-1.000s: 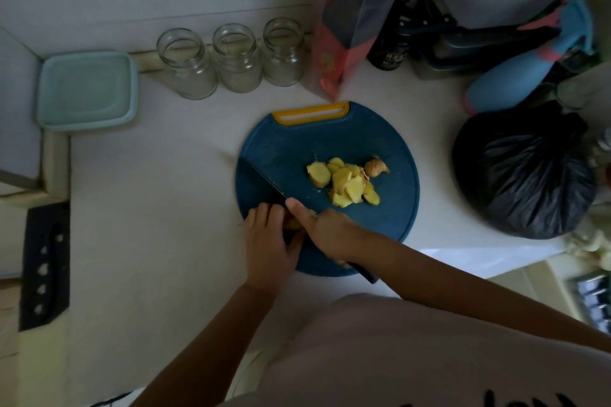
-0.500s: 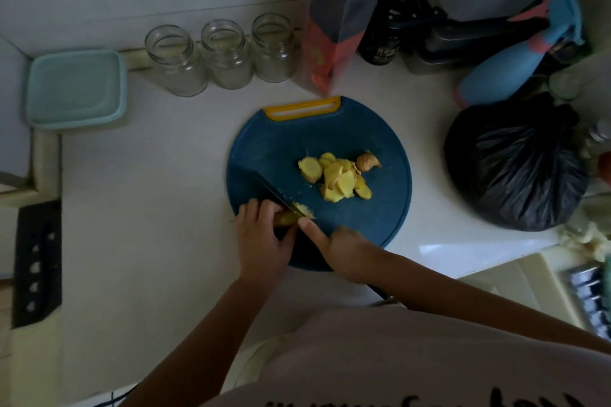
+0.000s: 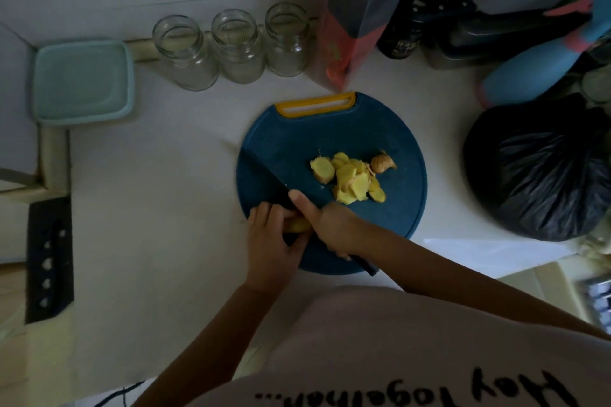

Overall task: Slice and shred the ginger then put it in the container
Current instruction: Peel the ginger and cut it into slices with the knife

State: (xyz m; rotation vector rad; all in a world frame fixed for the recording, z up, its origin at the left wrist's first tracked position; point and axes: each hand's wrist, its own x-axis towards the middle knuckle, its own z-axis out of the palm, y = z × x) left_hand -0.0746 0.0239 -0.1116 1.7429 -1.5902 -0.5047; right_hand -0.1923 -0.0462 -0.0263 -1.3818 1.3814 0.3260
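A round blue cutting board [image 3: 390, 221] with a yellow handle lies on the white counter. A pile of yellow ginger slices [image 3: 350, 180] sits near its middle, with a brown end piece [image 3: 382, 162] beside it. At the board's near left edge my left hand [image 3: 272, 238] holds a ginger piece [image 3: 299, 225] with curled fingers. My right hand [image 3: 330, 225] grips a dark knife [image 3: 264, 172], index finger laid along the blade's spine, the blade running up-left across the board. A pale green lidded container [image 3: 81, 82] stands at the far left.
Three glass jars [image 3: 236, 46] line the back wall. A red and clear bag [image 3: 350, 20] stands behind the board. A black plastic bag [image 3: 539, 168] bulges at the right, with a blue bottle [image 3: 535, 73] and dark items behind it. A dark strip [image 3: 49, 261] lies at the left edge.
The knife has slid forward again over the ginger piece, my right hand moving up-left toward my left hand. The slice pile has not moved.
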